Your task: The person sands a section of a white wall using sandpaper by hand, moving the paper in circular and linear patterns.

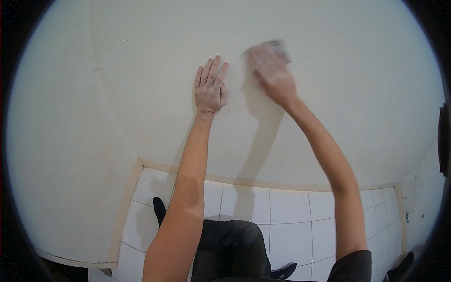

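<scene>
A pale, off-white wall point(155, 94) fills most of the view. My left hand point(211, 87) lies flat against it, fingers stretched upward, holding nothing; whitish dust coats its skin. To the right and a little higher, my right hand point(271, 70) is smeared by motion, pressing a grey, flat piece that looks like sandpaper point(282, 49) to the wall. Only the edge of that piece shows past the fingers, so its full shape is hidden. Shadows of both arms fall on the wall.
White floor tiles point(289, 207) meet the wall along a beige skirting strip point(225, 179). My knee in dark trousers point(235, 244) and dark-covered feet are below. A side wall point(61, 164) stands at left, a dark object point(443, 141) at the right rim. Scuffed plaster point(416, 202) shows at lower right.
</scene>
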The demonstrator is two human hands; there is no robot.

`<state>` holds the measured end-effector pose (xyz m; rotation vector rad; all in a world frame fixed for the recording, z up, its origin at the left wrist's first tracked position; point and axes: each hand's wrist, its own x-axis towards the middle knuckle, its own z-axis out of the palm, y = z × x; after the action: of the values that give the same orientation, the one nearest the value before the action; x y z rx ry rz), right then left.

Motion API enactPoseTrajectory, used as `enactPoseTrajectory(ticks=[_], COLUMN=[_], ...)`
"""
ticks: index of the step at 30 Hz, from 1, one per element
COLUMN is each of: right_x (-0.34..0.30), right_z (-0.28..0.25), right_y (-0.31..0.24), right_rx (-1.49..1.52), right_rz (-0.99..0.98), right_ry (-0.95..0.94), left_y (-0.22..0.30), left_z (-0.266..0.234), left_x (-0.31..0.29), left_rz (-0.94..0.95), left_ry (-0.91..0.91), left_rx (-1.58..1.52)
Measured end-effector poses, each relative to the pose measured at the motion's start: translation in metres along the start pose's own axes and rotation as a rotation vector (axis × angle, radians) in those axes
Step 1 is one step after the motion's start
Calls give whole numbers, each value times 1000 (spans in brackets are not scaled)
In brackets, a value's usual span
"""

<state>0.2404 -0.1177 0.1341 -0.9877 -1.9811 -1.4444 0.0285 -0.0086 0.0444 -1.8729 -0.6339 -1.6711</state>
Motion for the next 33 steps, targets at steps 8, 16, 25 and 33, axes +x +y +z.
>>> enactPoseTrajectory(ticks=[8, 16, 25, 33], right_x=[51, -38, 53, -17], right_z=[-30, 6, -51, -5], right_y=[57, 17, 79, 31], right_rx=[154, 218, -232, 174], right_rz=[-277, -1001, -18, -638], right_ry=[-147, -485, -10, -344], left_y=[-7, -4, -1, -2], left_z=[-2, 7, -5, 3], left_x=[-2, -4, -2, -3], left_rz=[-10, 7, -18, -8], left_ry=[4, 11, -12, 10], left_rx=[-8, 2, 8, -8])
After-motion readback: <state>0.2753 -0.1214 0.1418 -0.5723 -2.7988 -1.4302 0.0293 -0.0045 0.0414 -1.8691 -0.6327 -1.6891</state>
